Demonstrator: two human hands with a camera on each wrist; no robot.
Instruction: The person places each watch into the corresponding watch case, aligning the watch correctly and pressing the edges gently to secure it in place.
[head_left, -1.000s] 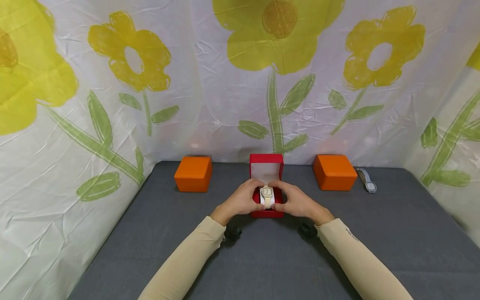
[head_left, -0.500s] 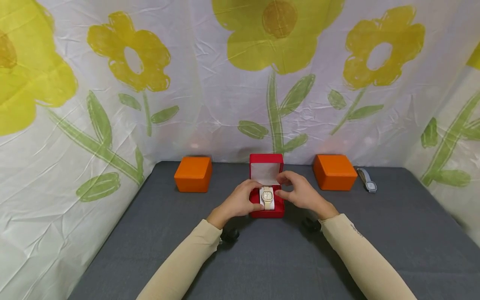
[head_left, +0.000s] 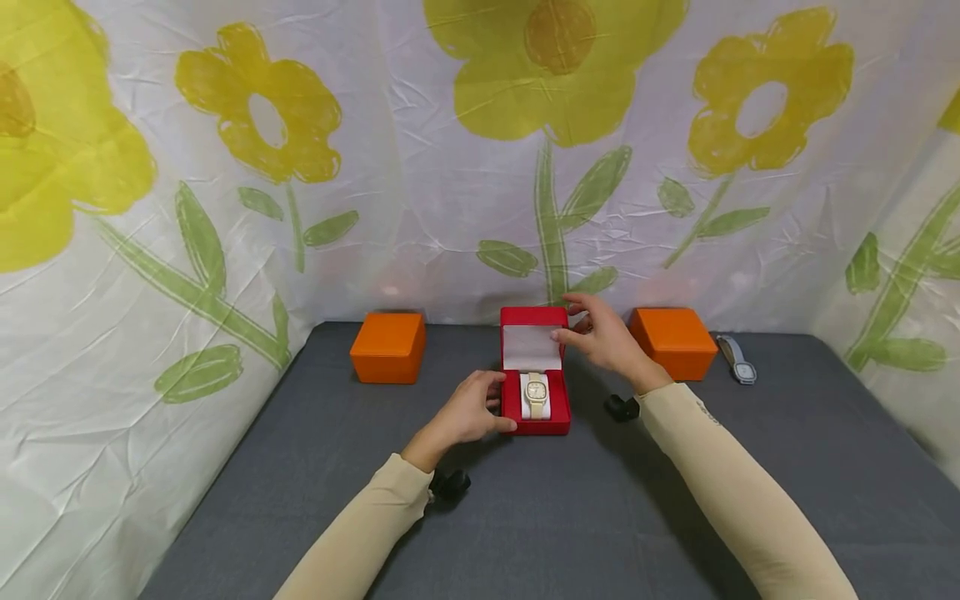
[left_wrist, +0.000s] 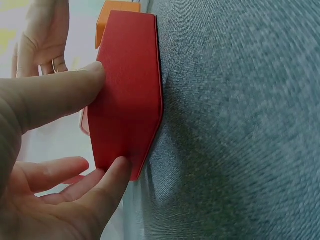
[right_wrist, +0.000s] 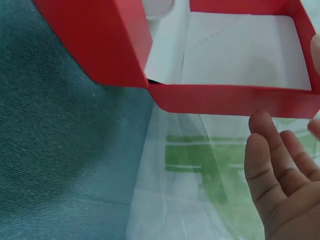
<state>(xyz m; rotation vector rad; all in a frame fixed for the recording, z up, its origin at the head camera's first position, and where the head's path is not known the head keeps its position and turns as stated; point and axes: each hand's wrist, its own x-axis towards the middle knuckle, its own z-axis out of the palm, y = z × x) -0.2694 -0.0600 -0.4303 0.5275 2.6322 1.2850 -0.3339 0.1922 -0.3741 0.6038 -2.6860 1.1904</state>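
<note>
A red watch box point(head_left: 551, 427) stands with its lid point(head_left: 534, 315) raised, showing a white lining. Inside it, a gold-toned watch point(head_left: 536, 392) sits round a white cushion. My left hand point(head_left: 465, 412) holds the box at its near left corner; the left wrist view shows the thumb and fingers point(left_wrist: 117, 175) against its red outside. Beside the lid's right edge, my right hand point(head_left: 603, 333) has its fingers loosely spread. In the right wrist view its fingertips point(right_wrist: 260, 122) are right at the lid's side wall.
Two orange boxes flank the red one, one orange box point(head_left: 387, 347) to the left and another orange box point(head_left: 672, 343) to the right. A pale blue watch point(head_left: 737, 360) lies at the far right of the grey tablecloth point(head_left: 540, 517). Behind hangs a flowered curtain point(head_left: 420, 208).
Both hands have left the watch, which now sits in the box. My right hand has risen to the lid's right side, while the left has shifted out to the box's near left corner.
</note>
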